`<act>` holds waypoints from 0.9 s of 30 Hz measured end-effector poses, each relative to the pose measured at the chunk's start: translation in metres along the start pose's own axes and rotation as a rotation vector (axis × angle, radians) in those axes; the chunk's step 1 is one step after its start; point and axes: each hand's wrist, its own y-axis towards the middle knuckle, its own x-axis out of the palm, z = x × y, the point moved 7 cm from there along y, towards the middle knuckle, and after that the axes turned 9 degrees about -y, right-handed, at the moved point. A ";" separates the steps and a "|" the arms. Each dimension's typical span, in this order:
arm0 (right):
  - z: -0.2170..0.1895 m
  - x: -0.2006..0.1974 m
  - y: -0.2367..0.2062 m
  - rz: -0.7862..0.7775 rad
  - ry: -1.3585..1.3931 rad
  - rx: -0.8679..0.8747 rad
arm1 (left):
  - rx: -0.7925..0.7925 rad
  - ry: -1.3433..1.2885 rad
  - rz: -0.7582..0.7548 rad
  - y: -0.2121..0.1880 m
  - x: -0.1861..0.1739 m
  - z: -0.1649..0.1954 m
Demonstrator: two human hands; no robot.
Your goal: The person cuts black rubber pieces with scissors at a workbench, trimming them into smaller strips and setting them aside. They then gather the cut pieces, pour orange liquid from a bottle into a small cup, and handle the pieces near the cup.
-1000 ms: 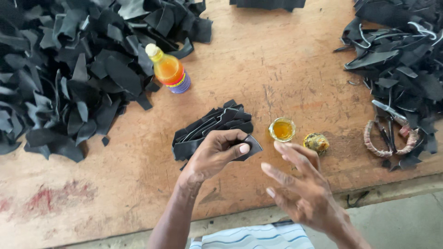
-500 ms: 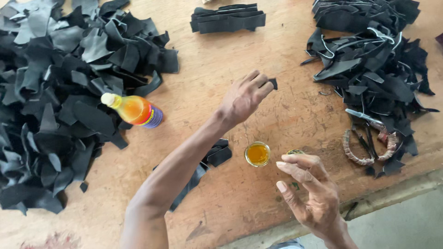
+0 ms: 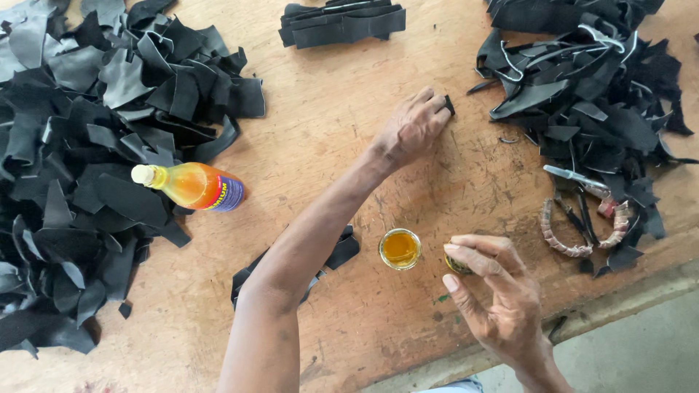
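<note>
Left hand [image 3: 416, 127] stretched far across the wooden table [image 3: 349, 102], well beyond the small cup [image 3: 400, 249], fingers curled together and pinched on a small black scrap [image 3: 449, 105] that peeks out at the fingertips and lies against the tabletop. Left forearm running back diagonally past the cup's left side, passing over a few flat black pieces [image 3: 338, 253] that lie just left of the cup.

Right hand [image 3: 495, 291] hovering just right of the cup, thumb and fingers bent toward each other and closed around a small round object [image 3: 456, 263]; mostly hidden by the fingers, so cannot tell what kind of thing. Object resting at table level, just beside the cup but not clearly touching it.

Cup itself upright, clear-walled, filled with an amber liquid.

Well left of the cup, a plastic bottle [image 3: 191, 185] lying on its side, orange liquid inside, pale cap pointing left, blue label at its base end. Bottle resting against the edge of a big heap of black offcuts [image 3: 87, 167] spread farther left of the cup.

Far beyond the cup, near the table's far edge, a tidy stack of black strips [image 3: 342, 22]. Right of the cup, a second pile of black scraps [image 3: 597, 87], with a pair of scissors [image 3: 582, 211] at its near edge, handles wrapped in cord.
</note>
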 end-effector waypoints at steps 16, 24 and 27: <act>-0.038 0.025 0.015 -0.372 -0.411 -0.322 | -0.384 0.012 0.220 -0.205 -0.128 0.112; -0.041 0.042 0.023 -0.545 -0.581 -0.343 | -0.425 0.264 0.237 -0.255 -0.081 0.111; -0.044 0.050 0.028 -0.589 -0.597 -0.362 | -0.431 0.295 0.215 -0.257 -0.069 0.104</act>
